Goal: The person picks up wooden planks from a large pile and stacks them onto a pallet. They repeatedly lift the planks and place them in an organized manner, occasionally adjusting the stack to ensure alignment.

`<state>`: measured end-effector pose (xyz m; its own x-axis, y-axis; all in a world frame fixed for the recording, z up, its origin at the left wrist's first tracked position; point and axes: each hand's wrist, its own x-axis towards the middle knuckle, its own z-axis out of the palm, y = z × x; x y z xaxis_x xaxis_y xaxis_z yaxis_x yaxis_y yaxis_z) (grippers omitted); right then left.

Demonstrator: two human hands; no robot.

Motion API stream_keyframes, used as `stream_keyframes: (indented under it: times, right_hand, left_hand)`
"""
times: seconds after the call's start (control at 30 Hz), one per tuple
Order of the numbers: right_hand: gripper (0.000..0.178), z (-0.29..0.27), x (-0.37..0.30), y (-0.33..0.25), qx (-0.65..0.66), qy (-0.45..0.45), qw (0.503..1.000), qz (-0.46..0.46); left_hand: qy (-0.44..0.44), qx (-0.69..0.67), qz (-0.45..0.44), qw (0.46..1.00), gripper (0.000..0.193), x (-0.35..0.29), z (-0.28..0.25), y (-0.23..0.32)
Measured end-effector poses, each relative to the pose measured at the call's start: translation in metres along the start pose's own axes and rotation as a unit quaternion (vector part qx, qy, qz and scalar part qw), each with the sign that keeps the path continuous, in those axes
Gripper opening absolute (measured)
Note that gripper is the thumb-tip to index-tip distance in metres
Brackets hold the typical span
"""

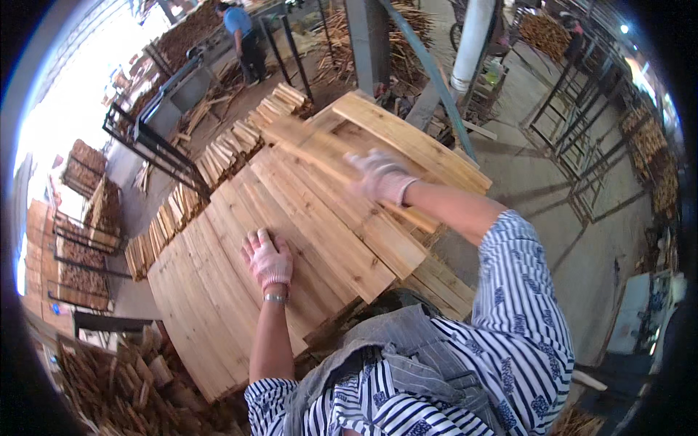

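My left hand (267,260), in a pale pink knit work glove, lies flat with its fingers apart on a row of wooden boards (320,236) set side by side. My right hand (383,178), gloved too, is smeared by motion. It grips a wooden plank (309,147), blurred along with it, at the right side of the row. Beyond that plank lies another light board (414,142), slanting toward the right. More boards (443,287) show lower down, close to my body. My right fingertips cannot be made out clearly.
Short wood sticks (225,154) line the far left edge of the boards beside a black metal rack (156,156). Scrap wood (138,378) is heaped at lower left. A post (472,47) and a slanting blue bar (429,69) stand ahead. A person (243,40) stands far off.
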<state>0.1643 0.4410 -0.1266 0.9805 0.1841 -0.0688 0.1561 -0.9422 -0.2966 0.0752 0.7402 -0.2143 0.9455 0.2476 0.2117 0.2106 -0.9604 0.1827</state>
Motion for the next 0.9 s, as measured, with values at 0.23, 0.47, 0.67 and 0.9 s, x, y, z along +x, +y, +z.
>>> stream_keyframes:
  times: [0.23,0.47,0.67,0.9]
  right_hand:
    - [0.06,0.037,-0.016,0.032,-0.043,0.003,0.999,0.012]
    - [0.073,0.0,0.013,0.135,-0.169,0.167,0.971,0.018]
    - [0.072,-0.01,0.05,0.11,-0.106,0.061,0.992,0.036]
    - [0.055,0.051,0.073,0.143,-0.202,-0.016,0.973,-0.113]
  left_hand:
    - [0.013,0.025,0.009,1.0,0.05,-0.002,0.003,0.003]
    - [0.036,-0.008,0.013,0.999,0.048,0.001,0.01,0.001]
    - [0.032,0.002,-0.023,0.999,0.045,-0.005,-0.001,-0.013]
    - [-0.043,-0.057,-0.05,0.996,0.053,0.007,0.019,0.009]
